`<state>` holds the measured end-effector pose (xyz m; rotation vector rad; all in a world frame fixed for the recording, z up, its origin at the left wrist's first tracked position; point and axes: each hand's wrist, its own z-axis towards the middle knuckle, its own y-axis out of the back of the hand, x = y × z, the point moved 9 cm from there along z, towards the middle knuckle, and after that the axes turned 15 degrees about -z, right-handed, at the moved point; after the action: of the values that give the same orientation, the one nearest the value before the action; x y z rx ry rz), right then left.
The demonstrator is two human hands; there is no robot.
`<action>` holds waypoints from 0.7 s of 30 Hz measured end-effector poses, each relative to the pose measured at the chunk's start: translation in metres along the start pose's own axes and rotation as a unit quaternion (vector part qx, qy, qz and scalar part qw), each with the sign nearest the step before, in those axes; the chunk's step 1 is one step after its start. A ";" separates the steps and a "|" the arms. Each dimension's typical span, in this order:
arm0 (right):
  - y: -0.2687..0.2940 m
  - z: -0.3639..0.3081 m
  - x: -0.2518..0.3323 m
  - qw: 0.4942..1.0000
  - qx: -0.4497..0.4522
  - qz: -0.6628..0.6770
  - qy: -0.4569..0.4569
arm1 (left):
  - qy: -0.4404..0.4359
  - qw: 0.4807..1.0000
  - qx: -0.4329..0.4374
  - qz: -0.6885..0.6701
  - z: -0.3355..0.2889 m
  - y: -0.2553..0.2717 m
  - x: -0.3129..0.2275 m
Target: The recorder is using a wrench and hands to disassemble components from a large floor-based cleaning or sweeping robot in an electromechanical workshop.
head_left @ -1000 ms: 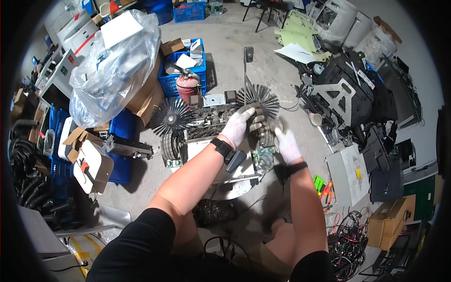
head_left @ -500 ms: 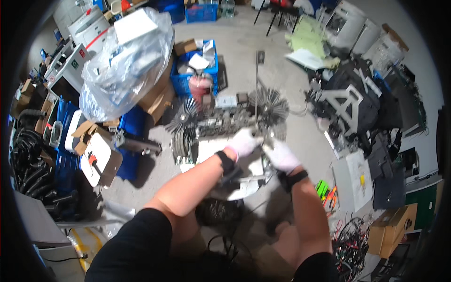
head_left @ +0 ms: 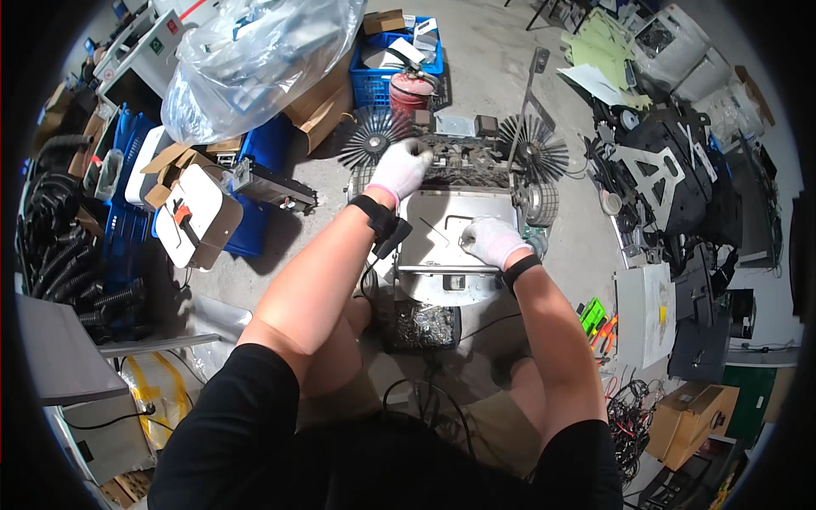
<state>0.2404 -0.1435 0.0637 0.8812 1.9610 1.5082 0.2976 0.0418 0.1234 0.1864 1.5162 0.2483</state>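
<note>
A dusty wheeled machine (head_left: 463, 174) with a flat silver metal panel (head_left: 425, 246) stands on the floor before me. Black radial brushes fan out at its far corners, the left brush (head_left: 374, 140) and the right brush (head_left: 534, 150). My left hand (head_left: 401, 168), white-gloved, is over the machine's left side beside the left brush, fingers curled closed; whatever they hold is hidden. Over the panel's right side is my right hand (head_left: 495, 242), also gloved, fingers bent together near the surface. Close to its fingertips lie an L-shaped hex key (head_left: 457, 218) and a thin rod (head_left: 435, 229).
A black tray of small metal parts (head_left: 423, 326) sits near my legs. Green and orange-handled tools (head_left: 597, 321) lie at right, above tangled wires (head_left: 629, 425). A red canister (head_left: 411, 90) and blue crate (head_left: 374, 85) stand behind the machine; black parts (head_left: 671, 170) pile up far right.
My hands were close together over the machine's middle and are now apart. The left went to the left brush side, the right down to the panel. The view has shifted, showing the machine's panel more fully.
</note>
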 end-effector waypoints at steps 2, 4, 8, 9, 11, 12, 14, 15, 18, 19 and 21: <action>-0.002 0.021 -0.011 0.999 0.022 -0.021 -0.041 | 0.007 1.000 -0.020 -0.003 0.000 0.008 0.022; 0.013 0.034 -0.021 0.997 -0.024 -0.072 -0.028 | 0.013 0.999 -0.026 -0.012 0.006 0.008 0.017; -0.019 0.061 -0.045 0.980 0.065 -0.189 -0.022 | -0.026 0.985 -0.073 -0.156 0.030 -0.005 -0.022; -0.031 0.069 -0.057 0.979 0.048 -0.199 -0.021 | -0.011 0.979 -0.062 -0.196 0.034 -0.016 -0.038; -0.027 0.080 -0.042 0.988 0.089 -0.118 -0.054 | -0.085 0.983 -0.060 -0.148 0.063 -0.018 -0.025; -0.036 0.077 -0.038 0.981 0.123 -0.148 0.029 | -0.093 0.979 -0.055 -0.171 0.075 -0.032 -0.035; 0.004 0.055 -0.046 0.999 0.015 -0.005 0.033 | -0.116 0.979 -0.026 -0.167 0.093 -0.054 -0.061; 0.029 0.039 -0.056 0.993 -0.074 0.084 0.036 | -0.158 0.975 -0.032 -0.156 0.111 -0.061 -0.071; 0.053 -0.014 -0.107 0.881 -0.084 0.443 -0.144 | -0.224 0.958 -0.035 -0.176 0.157 -0.088 -0.100; 0.063 -0.033 -0.126 0.839 -0.168 0.494 -0.153 | -0.225 0.962 -0.017 -0.155 0.174 -0.109 -0.104; 0.081 -0.057 -0.144 0.746 -0.222 0.608 -0.156 | -0.191 0.969 0.006 -0.160 0.205 -0.134 -0.101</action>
<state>0.3087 -0.2743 0.1574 2.1830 0.5490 2.0845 0.5041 -0.1077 0.1938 -0.0040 1.1425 -0.0548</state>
